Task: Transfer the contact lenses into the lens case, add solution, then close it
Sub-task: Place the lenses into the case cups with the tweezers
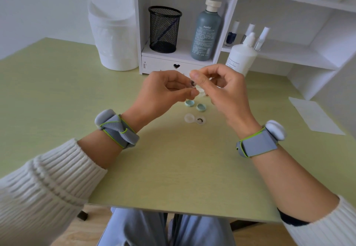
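Both hands are raised above the green table (pixel 173 168). My left hand (pixel 163 89) and my right hand (pixel 217 89) meet at the fingertips around a small clear blister pack (pixel 200 92), and a dark contact lens (pixel 193 83) shows between them. Which fingers hold the lens I cannot tell. Below the hands lies the clear lens case (pixel 194 119), open, with a dark lens (pixel 200 120) in its right well. Its two teal caps (pixel 189 103) (pixel 201 107) lie loose just behind it. A white solution bottle (pixel 241 55) stands behind my right hand.
A white shelf unit (pixel 192 24) at the back holds a black mesh cup (pixel 164 29), a grey-blue bottle (pixel 206 32) and small nail polish bottles (pixel 248 33). A white lidded bin (pixel 113 30) stands at back left. A white paper sheet (pixel 316 115) lies at right.
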The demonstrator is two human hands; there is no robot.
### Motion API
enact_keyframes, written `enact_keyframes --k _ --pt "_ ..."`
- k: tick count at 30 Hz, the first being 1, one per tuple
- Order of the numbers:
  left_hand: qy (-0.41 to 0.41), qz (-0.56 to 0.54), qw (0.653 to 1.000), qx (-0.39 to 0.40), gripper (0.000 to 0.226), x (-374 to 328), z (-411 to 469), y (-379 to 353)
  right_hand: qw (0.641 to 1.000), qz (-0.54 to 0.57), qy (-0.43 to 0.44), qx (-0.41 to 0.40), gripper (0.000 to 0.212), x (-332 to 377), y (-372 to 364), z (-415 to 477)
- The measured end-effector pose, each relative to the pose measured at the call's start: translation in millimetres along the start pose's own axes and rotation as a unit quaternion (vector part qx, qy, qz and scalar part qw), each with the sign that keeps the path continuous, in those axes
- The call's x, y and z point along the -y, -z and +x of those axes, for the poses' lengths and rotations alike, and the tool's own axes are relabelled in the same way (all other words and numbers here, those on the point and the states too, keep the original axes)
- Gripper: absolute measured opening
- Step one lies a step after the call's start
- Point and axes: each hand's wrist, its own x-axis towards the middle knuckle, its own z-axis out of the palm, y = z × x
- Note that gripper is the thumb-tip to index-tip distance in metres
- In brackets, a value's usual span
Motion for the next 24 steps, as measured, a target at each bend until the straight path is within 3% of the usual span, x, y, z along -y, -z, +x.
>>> enact_keyframes --k 12,19,24 --pt "-0.003 -0.010 1.000 0.023 0.015 0.1 -1.7 -2.3 0.998 -0.004 0.057 0.039 0.009 2.1 3.9 2.5" --pt "0.008 -0.015 0.999 0.028 0.017 -1.0 -1.1 -2.3 0.990 -0.001 0.045 0.130 0.022 5.8 14.5 5.7" --pt "0.008 -0.022 0.999 0.027 0.012 -0.9 -1.3 -2.1 0.997 -0.049 0.024 0.045 0.024 6.0 9.5 2.6"
